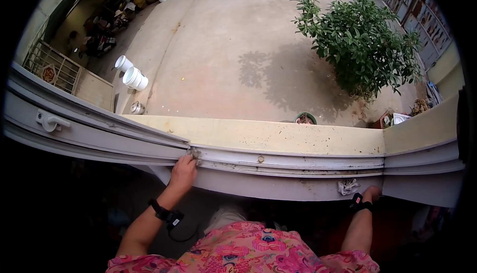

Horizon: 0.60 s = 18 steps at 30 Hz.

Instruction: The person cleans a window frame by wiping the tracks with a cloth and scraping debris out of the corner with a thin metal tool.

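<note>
My left hand [184, 172] is at the window track [288, 161], beside the lower corner of the sliding window frame [109, 136]. Its fingers are closed on a small, greyish, dirty wad [194, 152] that looks like cloth or tissue. On the right, my right hand [371, 193] rests against the edge of the inner sill [278, 186]; its fingers are mostly hidden. Just left of that hand, a crumpled whitish wad [348, 187] lies on the sill. Dark dirt specks mark the track and the sill.
A white latch [51, 122] juts from the window frame. Beyond the yellowish outer ledge [268, 134] lies a concrete yard with a leafy plant [360, 44], a green pot [305, 118] and white buckets [134, 78]. The right wall [422, 134] bounds the opening.
</note>
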Available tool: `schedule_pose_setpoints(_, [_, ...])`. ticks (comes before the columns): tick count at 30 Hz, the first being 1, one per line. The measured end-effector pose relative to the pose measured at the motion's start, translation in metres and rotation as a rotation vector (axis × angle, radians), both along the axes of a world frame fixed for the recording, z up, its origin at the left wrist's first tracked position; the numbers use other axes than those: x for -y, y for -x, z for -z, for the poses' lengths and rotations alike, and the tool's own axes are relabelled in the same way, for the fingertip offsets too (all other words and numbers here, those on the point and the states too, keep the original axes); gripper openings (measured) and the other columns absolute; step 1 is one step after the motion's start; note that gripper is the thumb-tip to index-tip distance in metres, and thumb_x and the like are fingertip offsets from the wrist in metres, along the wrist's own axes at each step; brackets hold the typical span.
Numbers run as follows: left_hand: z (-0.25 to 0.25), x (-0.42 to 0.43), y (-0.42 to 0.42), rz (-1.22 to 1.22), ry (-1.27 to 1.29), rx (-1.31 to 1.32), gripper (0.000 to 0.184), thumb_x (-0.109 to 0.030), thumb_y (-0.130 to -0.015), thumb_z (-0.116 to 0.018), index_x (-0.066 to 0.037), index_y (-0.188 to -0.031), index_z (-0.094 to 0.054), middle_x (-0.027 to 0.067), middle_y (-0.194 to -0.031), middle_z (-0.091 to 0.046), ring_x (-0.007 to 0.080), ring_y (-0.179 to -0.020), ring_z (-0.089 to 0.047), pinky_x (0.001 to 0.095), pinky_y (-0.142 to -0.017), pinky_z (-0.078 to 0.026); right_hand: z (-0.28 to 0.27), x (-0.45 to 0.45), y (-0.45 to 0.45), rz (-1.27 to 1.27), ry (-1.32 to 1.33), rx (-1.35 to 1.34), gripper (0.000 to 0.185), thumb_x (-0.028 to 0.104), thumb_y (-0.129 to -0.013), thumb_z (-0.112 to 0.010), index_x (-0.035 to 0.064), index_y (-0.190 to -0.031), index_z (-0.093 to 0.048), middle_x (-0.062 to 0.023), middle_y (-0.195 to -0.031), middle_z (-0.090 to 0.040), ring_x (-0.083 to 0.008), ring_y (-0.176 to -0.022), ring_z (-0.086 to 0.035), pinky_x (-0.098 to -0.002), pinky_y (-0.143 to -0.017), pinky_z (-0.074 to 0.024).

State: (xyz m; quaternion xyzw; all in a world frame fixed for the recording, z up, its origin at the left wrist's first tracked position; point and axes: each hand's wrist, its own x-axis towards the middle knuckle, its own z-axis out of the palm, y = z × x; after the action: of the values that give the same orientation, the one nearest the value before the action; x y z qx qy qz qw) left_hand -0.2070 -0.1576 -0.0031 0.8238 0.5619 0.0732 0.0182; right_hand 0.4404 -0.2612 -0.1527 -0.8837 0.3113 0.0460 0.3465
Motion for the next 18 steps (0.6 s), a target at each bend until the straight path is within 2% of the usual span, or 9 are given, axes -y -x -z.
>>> schedule_pose_setpoints(3, [0.001, 0.001, -0.009, -0.032, 0.029, -0.024, 0.011, 0.000, -0.067, -0.050, -0.002, -0.077, -0.056, 0.0107, -0.084, -0.049, 0.0279, -0.083, -0.048, 0.0346, -0.072, -0.043, 0.003, 0.006, -0.005, 0.012, -0.023, -0.029, 0.050, 0.033, -0.084, -0.030, -0.0070, -0.094, -0.058, -0.0247, -0.103, -0.056, -0.0372, -0.096, -0.054, -0.0429, -0.083, -0.0436])
schedule_pose_setpoints(5, [0.014, 0.001, -0.009, -0.055, 0.020, -0.054, 0.012, 0.000, -0.067, -0.050, -0.002, -0.077, -0.056, 0.0111, -0.085, -0.050, 0.0286, -0.085, -0.047, 0.0348, -0.074, -0.043, -0.012, 0.001, 0.012, -0.249, 0.203, 0.091, 0.050, 0.032, -0.084, -0.030, -0.0080, -0.093, -0.058, -0.0255, -0.102, -0.056, -0.0378, -0.095, -0.054, -0.0432, -0.083, -0.0435])
schedule_pose_setpoints(8, [0.033, -0.004, -0.011, -0.125, 0.089, -0.118, 0.009, -0.001, -0.067, -0.051, -0.001, -0.072, -0.058, 0.0115, -0.087, -0.051, 0.0285, -0.087, -0.047, 0.0342, -0.073, -0.043, -0.029, -0.008, 0.025, -0.175, 0.148, 0.083, 0.050, 0.031, -0.084, -0.030, -0.0085, -0.093, -0.058, -0.0259, -0.101, -0.056, -0.0379, -0.094, -0.055, -0.0433, -0.083, -0.0435])
schedule_pose_setpoints(11, [0.035, -0.006, -0.022, -0.145, 0.037, -0.126, 0.008, 0.000, -0.065, -0.051, 0.000, -0.068, -0.059, 0.0125, -0.084, -0.052, 0.0290, -0.085, -0.048, 0.0343, -0.073, -0.043, -0.033, -0.011, 0.029, -0.114, 0.103, 0.088, 0.050, 0.031, -0.084, -0.030, -0.0088, -0.093, -0.058, -0.0261, -0.101, -0.056, -0.0381, -0.094, -0.055, -0.0435, -0.082, -0.0437])
schedule_pose_setpoints(13, [0.033, -0.009, -0.030, -0.153, 0.114, -0.211, 0.009, 0.001, -0.063, -0.051, 0.000, -0.065, -0.060, 0.0134, -0.082, -0.053, 0.0294, -0.085, -0.048, 0.0339, -0.072, -0.044, -0.036, -0.012, 0.032, -0.104, 0.080, 0.098, 0.050, 0.031, -0.084, -0.030, -0.0090, -0.093, -0.058, -0.0262, -0.100, -0.056, -0.0385, -0.093, -0.055, -0.0436, -0.081, -0.0440])
schedule_pose_setpoints(18, [0.032, -0.006, -0.064, -0.073, 0.113, -0.173, 0.007, -0.002, -0.062, -0.052, -0.001, -0.064, -0.059, 0.0134, -0.079, -0.053, 0.0295, -0.082, -0.050, 0.0351, -0.067, -0.045, -0.045, -0.014, 0.039, -0.102, 0.027, 0.096, 0.051, 0.032, -0.084, -0.029, -0.0094, -0.092, -0.058, -0.0266, -0.099, -0.056, -0.0394, -0.093, -0.055, -0.0438, -0.081, -0.0445])
